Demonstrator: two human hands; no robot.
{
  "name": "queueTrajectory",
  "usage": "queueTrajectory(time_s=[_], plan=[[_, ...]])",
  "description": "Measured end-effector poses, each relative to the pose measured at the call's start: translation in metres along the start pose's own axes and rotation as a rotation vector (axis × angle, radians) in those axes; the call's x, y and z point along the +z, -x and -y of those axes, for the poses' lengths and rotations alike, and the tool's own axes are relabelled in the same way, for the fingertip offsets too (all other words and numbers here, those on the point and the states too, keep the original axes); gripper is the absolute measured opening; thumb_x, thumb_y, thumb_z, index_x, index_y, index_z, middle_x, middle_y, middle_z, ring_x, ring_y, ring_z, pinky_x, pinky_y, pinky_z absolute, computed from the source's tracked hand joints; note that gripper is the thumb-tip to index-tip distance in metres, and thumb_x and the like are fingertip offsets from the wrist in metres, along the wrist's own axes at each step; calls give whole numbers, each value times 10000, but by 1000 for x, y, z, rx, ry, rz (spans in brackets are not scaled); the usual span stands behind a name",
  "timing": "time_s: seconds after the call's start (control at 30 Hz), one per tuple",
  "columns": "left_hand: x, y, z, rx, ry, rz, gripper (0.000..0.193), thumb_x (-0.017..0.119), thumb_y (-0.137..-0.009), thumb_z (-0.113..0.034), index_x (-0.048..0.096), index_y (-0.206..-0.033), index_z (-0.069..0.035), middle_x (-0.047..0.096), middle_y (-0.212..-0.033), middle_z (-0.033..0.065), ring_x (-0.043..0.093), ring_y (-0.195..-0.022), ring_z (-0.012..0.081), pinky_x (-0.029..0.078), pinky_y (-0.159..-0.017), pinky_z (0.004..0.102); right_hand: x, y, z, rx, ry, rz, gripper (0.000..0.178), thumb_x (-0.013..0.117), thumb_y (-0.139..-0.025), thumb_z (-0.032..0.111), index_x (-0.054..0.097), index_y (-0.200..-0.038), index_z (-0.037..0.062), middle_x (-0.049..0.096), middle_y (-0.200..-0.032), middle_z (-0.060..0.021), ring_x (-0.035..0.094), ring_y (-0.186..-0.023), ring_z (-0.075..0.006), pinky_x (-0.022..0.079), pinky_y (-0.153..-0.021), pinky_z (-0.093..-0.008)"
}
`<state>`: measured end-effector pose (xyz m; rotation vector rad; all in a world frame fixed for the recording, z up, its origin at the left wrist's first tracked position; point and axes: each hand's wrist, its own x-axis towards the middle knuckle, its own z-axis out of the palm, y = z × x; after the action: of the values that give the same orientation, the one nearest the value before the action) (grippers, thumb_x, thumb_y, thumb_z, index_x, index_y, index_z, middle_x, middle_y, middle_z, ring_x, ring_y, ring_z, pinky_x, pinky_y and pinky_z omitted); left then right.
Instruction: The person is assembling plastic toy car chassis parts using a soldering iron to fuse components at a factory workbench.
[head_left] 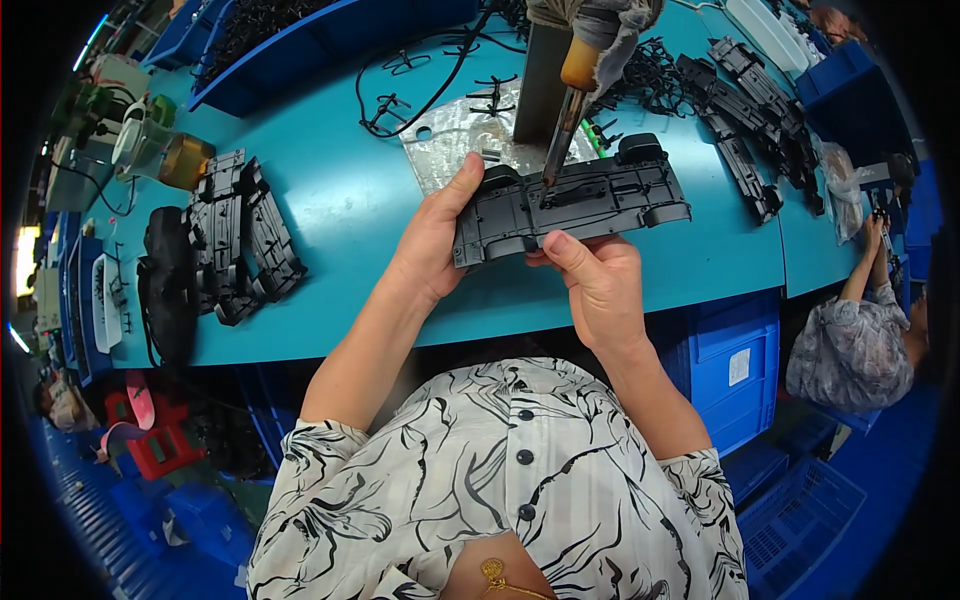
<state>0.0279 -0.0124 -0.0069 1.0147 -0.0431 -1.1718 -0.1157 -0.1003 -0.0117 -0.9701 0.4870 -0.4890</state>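
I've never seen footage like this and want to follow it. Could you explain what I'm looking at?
There is no robot here: these are a person's own bare hands. The single picture comes from a wide fisheye camera on their head, looking down, so straight edges bend near the rim and the patterned shirt fills the bottom.

The left hand grips one end of a long black plastic part; the right hand pinches its near edge. Above it hangs a rod-like tool with an orange collar, its tip appearing to meet the part.

On the turquoise table similar black parts lie at left and right, with a blue bin at the far side. Another person sits at far right.
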Motion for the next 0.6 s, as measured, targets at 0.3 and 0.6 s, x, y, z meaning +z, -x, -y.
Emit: queueTrajectory(time_s=[0.3, 0.6], plan=[[-2, 0, -1, -41, -40, -6, 554, 466, -908, -543, 580, -1088, -32, 668, -898, 95, 672, -729, 154, 558, -598, 265, -1, -1, -1, -5, 9, 7, 164, 642, -860, 90, 629, -978, -23, 658, -918, -99, 632, -821, -185, 514, -740, -327], [-6, -4, 9, 108, -1, 35, 524, 443, -948, -457, 535, -1140, 23, 636, -1045, 145, 661, -904, 200, 565, -768, 317, -5, -4, 7, 98, -102, -10, 250, 575, -925, 234, 586, -917, -16, 634, -866, -114, 629, -803, -214, 522, -741, -360]])
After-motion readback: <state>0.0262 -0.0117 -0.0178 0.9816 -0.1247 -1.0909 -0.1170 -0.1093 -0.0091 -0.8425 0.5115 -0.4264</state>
